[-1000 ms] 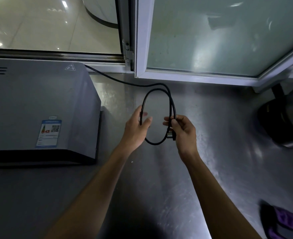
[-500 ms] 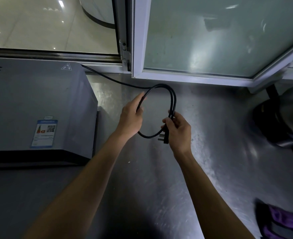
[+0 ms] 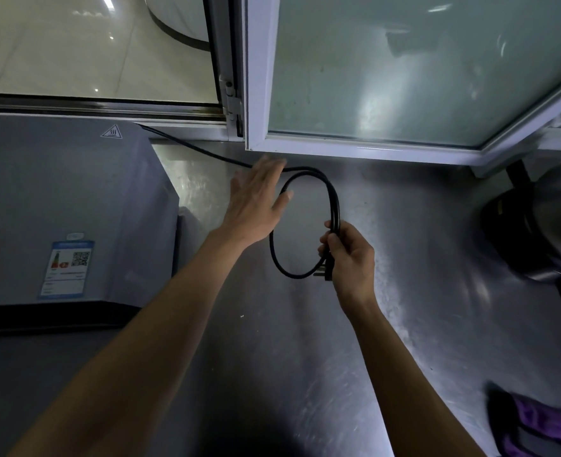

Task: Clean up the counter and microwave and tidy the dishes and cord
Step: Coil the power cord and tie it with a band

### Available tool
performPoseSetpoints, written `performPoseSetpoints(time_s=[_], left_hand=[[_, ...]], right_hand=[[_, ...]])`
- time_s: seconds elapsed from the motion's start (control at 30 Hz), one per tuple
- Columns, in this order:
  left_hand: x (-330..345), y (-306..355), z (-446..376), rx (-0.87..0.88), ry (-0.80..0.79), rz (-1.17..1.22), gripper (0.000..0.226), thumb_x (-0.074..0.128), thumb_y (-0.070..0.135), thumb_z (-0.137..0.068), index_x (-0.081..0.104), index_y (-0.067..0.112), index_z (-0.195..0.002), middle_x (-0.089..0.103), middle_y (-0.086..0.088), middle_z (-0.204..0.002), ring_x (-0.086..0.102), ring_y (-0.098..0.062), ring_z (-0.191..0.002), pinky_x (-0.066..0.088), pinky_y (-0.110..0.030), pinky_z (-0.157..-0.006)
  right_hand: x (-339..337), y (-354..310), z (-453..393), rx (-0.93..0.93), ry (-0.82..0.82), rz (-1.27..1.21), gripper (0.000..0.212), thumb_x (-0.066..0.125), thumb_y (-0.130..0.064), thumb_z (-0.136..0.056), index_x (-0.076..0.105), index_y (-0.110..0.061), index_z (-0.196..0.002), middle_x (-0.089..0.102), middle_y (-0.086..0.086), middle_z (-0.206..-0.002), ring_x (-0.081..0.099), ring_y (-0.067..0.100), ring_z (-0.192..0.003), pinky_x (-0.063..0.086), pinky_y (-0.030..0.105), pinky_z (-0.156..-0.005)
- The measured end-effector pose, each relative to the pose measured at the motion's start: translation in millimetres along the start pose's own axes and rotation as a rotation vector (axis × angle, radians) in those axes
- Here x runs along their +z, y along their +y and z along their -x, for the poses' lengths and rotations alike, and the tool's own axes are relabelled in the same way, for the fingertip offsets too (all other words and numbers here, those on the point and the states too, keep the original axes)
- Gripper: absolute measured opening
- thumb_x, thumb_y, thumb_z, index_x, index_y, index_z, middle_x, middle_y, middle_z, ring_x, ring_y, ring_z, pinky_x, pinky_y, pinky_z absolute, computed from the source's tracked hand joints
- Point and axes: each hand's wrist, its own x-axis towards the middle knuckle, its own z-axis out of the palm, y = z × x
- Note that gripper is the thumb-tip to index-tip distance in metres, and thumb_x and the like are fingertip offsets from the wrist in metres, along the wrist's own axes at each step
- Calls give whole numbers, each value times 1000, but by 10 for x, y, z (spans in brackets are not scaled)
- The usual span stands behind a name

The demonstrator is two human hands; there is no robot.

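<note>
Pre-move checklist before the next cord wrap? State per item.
1. Right hand grips the black power cord loop and plug: ok.
2. Left hand open, fingers straight, ready to take slack: ok.
3. Loop formed, hanging free: ok.
4. Slack runs untangled back behind the grey microwave: ok.
5. Cord attachment at the microwave's rear: cannot tell, hidden.
6. Steel counter below the loop bare: ok.

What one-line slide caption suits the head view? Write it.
Right hand grips looped black cord; open left hand reaches beside microwave.
</note>
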Motion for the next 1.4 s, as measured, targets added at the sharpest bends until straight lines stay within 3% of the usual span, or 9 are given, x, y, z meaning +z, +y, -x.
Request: performPoseSetpoints(time_s=[0.1, 0.23, 0.33, 0.53, 0.67, 1.0, 1.13, 1.33, 1.4], left_hand=[[20, -36, 15, -38, 5, 11, 49, 35, 44, -105, 44, 15, -144, 54, -4, -140, 45, -20, -135, 12, -54, -122], [-42, -64, 56, -73, 117, 194, 32, 42, 33, -105, 60, 12, -121, 63, -3, -105, 57, -21, -100, 47, -43, -94], [-116, -106, 46, -163, 109, 281, 37, 41, 31, -105, 54, 14, -134, 62, -4, -111, 57, -18, -103, 48, -34, -87], [-323, -247, 61, -209, 129, -98, 36, 41, 32, -104, 63, 7, -91, 59, -10, -83, 56, -31, -82, 39, -38, -73], [-352, -276, 95, -306, 41, 81, 41, 35, 37, -105, 60, 9, -89, 59, -4, -84, 58, -26, -80, 48, -43, -71], [-504, -54, 56, -402, 216, 436, 27, 39, 22, -105, 61, 9, -96, 68, 1, -83, 63, -15, -77, 44, -22, -65], [-440, -93, 94, -319, 145, 408, 23, 35, 21, -107, 57, 11, -106, 69, -1, -97, 64, -13, -87, 39, -10, -65], [-420, -188, 185, -165, 36, 376, 20, 40, 20, -106, 56, 9, -105, 62, -3, -92, 58, -15, -80, 45, -28, -68], [-413, -204, 214, -116, 13, 344, 15, 44, 16, -104, 57, 9, -107, 58, 0, -91, 56, -12, -77, 39, -18, -65]], right_hand=[[53, -29, -74, 6, 33, -35, 23, 49, -4, -101, 67, -15, -111, 67, 5, -89, 67, 17, -81, 57, 28, -79], [259, -113, -189, -7, 48, -105, 19, 51, -2, -100, 66, -11, -108, 69, 8, -88, 69, 20, -80, 59, 36, -80], [448, -195, -285, -33, 62, -137, 18, 51, 0, -99, 64, -9, -107, 69, 9, -89, 69, 22, -81, 58, 36, -79], [674, -292, -455, -38, 97, -175, 17, 51, -1, -99, 65, -9, -105, 68, 5, -86, 70, 21, -80, 59, 35, -79], [742, -319, -496, -35, 127, -200, 18, 51, 0, -99, 65, -10, -104, 69, 7, -89, 73, 23, -84, 59, 41, -83], [1100, -380, -491, -91, 46, -54, 17, 51, -12, -102, 60, -25, -109, 73, -3, -100, 71, 7, -94, 58, 35, -90], [1117, -349, -529, -67, -28, 99, 10, 52, -19, -102, 61, -24, -103, 72, -6, -96, 70, 7, -91, 59, 40, -86], [1097, -365, -648, -24, -135, 200, 26, 49, -33, -94, 67, -16, -88, 72, 7, -86, 70, 28, -87, 57, 56, -81], [1105, -370, -682, -42, -164, 258, 29, 49, -34, -92, 69, -15, -83, 72, 9, -82, 70, 31, -83, 57, 58, -78]])
